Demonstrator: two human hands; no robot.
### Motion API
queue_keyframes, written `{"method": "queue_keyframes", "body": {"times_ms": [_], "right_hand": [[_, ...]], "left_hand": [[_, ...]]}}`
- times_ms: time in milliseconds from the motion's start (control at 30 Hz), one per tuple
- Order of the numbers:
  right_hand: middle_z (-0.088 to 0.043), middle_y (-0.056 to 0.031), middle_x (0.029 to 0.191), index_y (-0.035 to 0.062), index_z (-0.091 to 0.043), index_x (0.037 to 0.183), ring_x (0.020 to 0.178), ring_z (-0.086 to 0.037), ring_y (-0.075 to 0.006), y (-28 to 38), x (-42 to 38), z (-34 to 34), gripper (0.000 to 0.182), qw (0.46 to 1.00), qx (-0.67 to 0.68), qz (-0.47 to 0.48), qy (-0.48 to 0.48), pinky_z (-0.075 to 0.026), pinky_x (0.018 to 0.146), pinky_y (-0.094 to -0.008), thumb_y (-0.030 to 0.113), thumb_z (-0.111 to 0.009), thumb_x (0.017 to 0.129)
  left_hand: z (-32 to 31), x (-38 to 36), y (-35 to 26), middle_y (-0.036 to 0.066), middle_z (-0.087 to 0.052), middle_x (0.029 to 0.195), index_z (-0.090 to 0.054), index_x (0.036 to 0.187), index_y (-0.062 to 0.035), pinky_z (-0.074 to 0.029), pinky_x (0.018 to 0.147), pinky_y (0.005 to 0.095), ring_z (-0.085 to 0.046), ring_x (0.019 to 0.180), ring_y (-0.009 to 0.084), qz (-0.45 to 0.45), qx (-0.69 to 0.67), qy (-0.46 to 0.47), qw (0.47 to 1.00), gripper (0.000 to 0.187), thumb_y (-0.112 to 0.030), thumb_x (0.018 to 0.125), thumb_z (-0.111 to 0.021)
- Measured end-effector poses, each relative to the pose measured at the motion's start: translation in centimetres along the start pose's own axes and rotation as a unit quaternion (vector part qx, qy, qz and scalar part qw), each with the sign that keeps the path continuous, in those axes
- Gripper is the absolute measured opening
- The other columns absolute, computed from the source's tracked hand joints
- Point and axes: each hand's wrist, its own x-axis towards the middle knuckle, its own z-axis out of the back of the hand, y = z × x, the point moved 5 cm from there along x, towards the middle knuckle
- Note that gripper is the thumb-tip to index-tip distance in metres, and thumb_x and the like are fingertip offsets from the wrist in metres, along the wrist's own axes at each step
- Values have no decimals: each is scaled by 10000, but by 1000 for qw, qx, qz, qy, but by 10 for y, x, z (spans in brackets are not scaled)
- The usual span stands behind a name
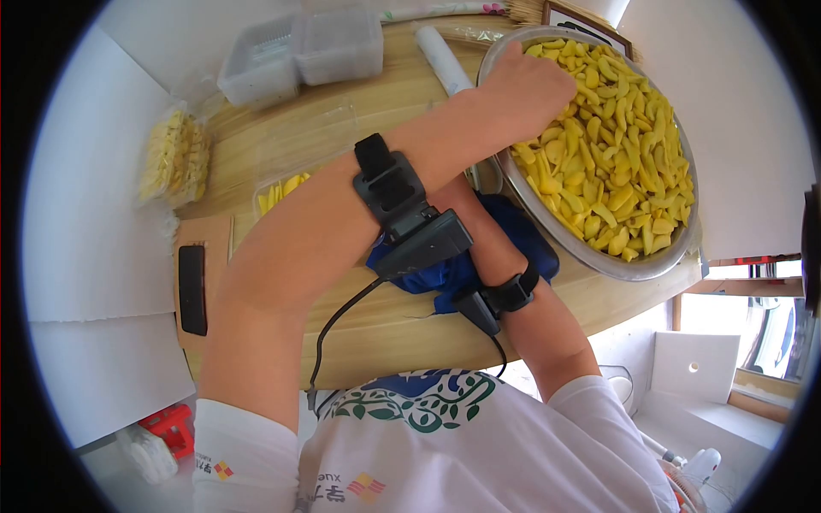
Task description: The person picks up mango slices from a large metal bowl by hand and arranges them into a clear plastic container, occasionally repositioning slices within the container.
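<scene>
My left hand (532, 90) is over the left rim of a large metal bowl (540, 208), its fingers curled closed. Whatever they hold is hidden. Heaped in the bowl are yellow wedge-shaped fruit slices (620, 141) that look like mango. My left forearm crosses over my right one (492, 244), and my right hand is hidden beneath it, left of the bowl. An open clear plastic box (312, 137) with some yellow slices (278, 193) inside lies partly behind my left forearm. Both forearms wear black strapped devices with cables.
Filled clear boxes (175, 158) stand at the left, with a black phone (193, 291) nearer. Stacked clear containers (299, 56) and a white roll (442, 60) are at the back. Blue cloth or plastic (419, 275) lies under my arms. The table's front edge is near my body.
</scene>
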Motion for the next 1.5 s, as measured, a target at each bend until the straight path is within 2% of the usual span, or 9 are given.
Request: {"method": "queue_keyframes", "body": {"times_ms": [233,400,500,567,633,933,1033,1100,1500], "right_hand": [[-682,-80,1002,-12,-621,1106,942,-621,-150,2,0,1,223,993,-102,9,-49,-495,824,-346,142,-653,948],[-669,13,844,-5,-696,1030,761,-586,-39,0,-3,-1,149,992,52,-106,-32,-473,669,-227,105,-665,934],[-664,19,837,13,-705,1037,753,-585,-36,-16,-5,-1,138,986,79,-144,-14,-467,658,-207,101,-667,937],[-663,23,836,20,-708,1036,751,-585,-35,-15,-6,-1,135,985,80,-155,-8,-465,655,-203,106,-668,940],[-662,26,835,27,-711,1036,748,-584,-34,-13,-5,-1,133,983,80,-166,-8,-463,652,-199,111,-670,942],[-649,32,845,31,-716,1051,767,-568,-31,-10,-4,1,144,982,40,-183,5,-445,672,-189,131,-668,959],[-637,41,837,37,-715,1055,741,-541,-28,-8,-4,1,144,981,29,-190,6,-429,662,-189,134,-667,961],[-632,44,832,40,-715,1054,730,-527,-25,-9,-4,1,143,983,33,-182,9,-421,655,-189,138,-668,961],[-638,36,837,29,-710,1056,742,-537,-32,-6,-4,1,149,982,20,-189,9,-430,665,-192,132,-665,959]], "left_hand": [[14,-12,12,139,-661,870,-619,877,-40,-441,819,500,-657,862,327,37,-53,-67,996,110,-82,783,-658],[50,-49,29,104,-682,902,-630,907,-16,-509,782,392,-661,811,226,91,-204,-100,970,133,-46,791,-689],[85,-94,40,89,-709,836,-698,891,-36,-543,738,354,-697,801,211,127,-310,-180,925,167,-114,746,-728],[108,-139,41,-15,-567,821,-596,928,27,-433,625,195,-504,731,32,198,-608,-107,761,72,-19,898,-644],[122,-190,50,35,-669,933,-656,972,-8,-508,795,288,-621,848,129,239,-404,-187,863,163,11,820,-713],[96,-329,44,35,-665,846,-651,920,-33,-501,758,282,-629,785,140,387,-239,-255,853,151,19,786,-698],[89,-332,36,64,-647,946,-630,928,-10,-480,780,267,-614,863,183,363,-109,-196,905,187,92,788,-700],[86,-327,28,83,-636,940,-632,919,-30,-491,779,312,-609,848,258,230,1,-234,945,227,89,741,-709],[65,-323,19,99,-618,1038,-657,973,9,-506,833,404,-609,939,260,94,65,-83,990,270,-40,710,-690]]}}
